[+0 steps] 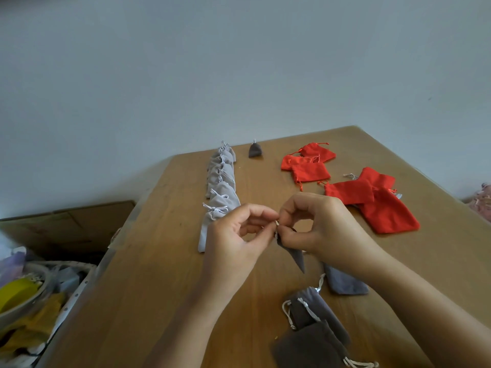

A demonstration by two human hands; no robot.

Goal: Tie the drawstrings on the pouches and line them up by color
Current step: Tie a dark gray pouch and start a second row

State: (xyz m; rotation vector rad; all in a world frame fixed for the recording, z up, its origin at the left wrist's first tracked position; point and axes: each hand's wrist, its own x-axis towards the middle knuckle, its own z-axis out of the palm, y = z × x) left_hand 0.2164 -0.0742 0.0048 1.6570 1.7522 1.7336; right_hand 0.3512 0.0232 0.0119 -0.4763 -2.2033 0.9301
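A dark grey pouch [294, 254] hangs above the wooden table [164, 274], held up by its pale drawstrings. My left hand [233, 235] and my right hand [316, 224] both pinch the strings at its mouth, fingertips almost touching. A row of several light grey pouches [221, 187] with tied bows runs away from me on the left. One tied dark grey pouch [255, 150] stands alone at the far edge. Several red pouches [372, 200] lie loose at the right. Three dark grey pouches [316, 317] with loose strings lie near me.
A cardboard box [66, 224] and a bin of yellow and mixed fabric [24, 301] sit left of the table. Something pinkish [482, 200] shows at the right edge. A plain wall rises behind the table.
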